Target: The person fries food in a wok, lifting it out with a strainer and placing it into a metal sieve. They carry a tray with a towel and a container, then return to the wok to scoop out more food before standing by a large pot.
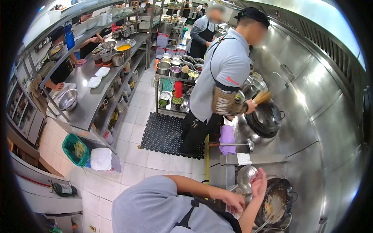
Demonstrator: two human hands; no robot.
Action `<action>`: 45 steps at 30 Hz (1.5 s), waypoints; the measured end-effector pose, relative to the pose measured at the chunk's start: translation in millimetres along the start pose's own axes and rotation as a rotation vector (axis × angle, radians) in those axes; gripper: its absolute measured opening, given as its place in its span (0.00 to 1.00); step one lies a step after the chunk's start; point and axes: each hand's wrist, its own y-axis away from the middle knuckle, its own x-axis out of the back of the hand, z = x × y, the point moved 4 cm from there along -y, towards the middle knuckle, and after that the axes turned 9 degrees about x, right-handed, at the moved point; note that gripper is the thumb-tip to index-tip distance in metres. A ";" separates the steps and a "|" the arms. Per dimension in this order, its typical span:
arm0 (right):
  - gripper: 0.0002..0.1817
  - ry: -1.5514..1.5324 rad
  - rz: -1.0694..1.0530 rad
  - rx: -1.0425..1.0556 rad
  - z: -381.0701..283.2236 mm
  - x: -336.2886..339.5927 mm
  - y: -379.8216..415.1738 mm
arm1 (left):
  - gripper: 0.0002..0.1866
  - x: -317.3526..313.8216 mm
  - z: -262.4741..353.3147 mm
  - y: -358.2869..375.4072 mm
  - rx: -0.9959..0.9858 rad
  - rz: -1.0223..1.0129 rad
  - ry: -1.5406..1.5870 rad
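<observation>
My left hand [234,200] hangs bent at the wrist near the stove's front edge, its fingers loosely curved down, with nothing visible in it. Raised beside the wok, my right hand [258,184] has its fingers up and partly apart and holds nothing that I can make out. A dark wok [287,194] with pale food remains inside lies just right of it. A metal utensil [265,224] leans into the wok's lower left. Behind my right hand is a round perforated strainer [246,178], its handle pointing toward my left hand.
A co-worker [229,73] stands farther along the stove, holding a bamboo brush [262,97] over another wok [268,120]. A purple cloth [227,136] and a ladle [248,145] lie between us. Left are a steel counter [83,105], a green-lined bin [75,149] and a black mat [163,136].
</observation>
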 end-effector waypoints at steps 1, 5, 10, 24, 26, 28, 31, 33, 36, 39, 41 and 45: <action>0.19 0.061 -0.017 -0.024 5.3 -14.8 21.9 | 0.29 14.1 -5.9 14.3 0.015 0.044 0.036; 0.19 0.442 -0.103 -0.118 29.1 -13.2 93.5 | 0.44 101.9 -16.5 129.8 -0.004 0.463 0.152; 0.22 0.557 -0.139 -0.288 48.0 19.5 187.0 | 0.40 255.7 -17.3 351.0 0.075 1.269 0.104; 0.22 0.366 -0.466 -0.258 110.8 -53.4 304.5 | 0.16 60.2 -18.8 278.4 0.106 0.734 -0.168; 0.25 0.205 -0.584 -0.293 114.8 -98.8 320.4 | 0.16 -24.5 -57.3 209.7 0.016 0.410 -0.071; 0.27 0.200 -0.708 -0.311 119.5 -135.0 332.7 | 0.15 -102.1 -77.2 168.8 -0.073 0.203 -0.097; 0.32 0.247 -0.820 -0.342 120.7 -173.4 345.8 | 0.18 -176.7 -52.8 203.9 0.064 -0.355 0.212; 0.34 0.305 -0.775 -0.319 126.6 -186.3 359.2 | 0.19 -179.0 -67.5 221.1 0.007 -0.362 0.215; 0.35 0.319 -0.799 -0.340 147.7 -211.5 363.9 | 0.21 -136.0 -130.7 242.1 -0.307 0.083 -0.082; 0.33 0.287 -0.878 -0.337 173.0 -242.6 351.2 | 0.24 -113.0 -170.7 282.8 -0.270 0.333 0.044; 0.33 0.305 -0.943 -0.333 195.3 -273.2 344.6 | 0.22 -105.3 -188.6 315.3 -0.179 0.350 0.113; 0.26 0.472 -1.117 -0.377 242.6 -350.6 334.4 | 0.40 -62.5 -221.7 389.4 -0.726 0.385 -0.341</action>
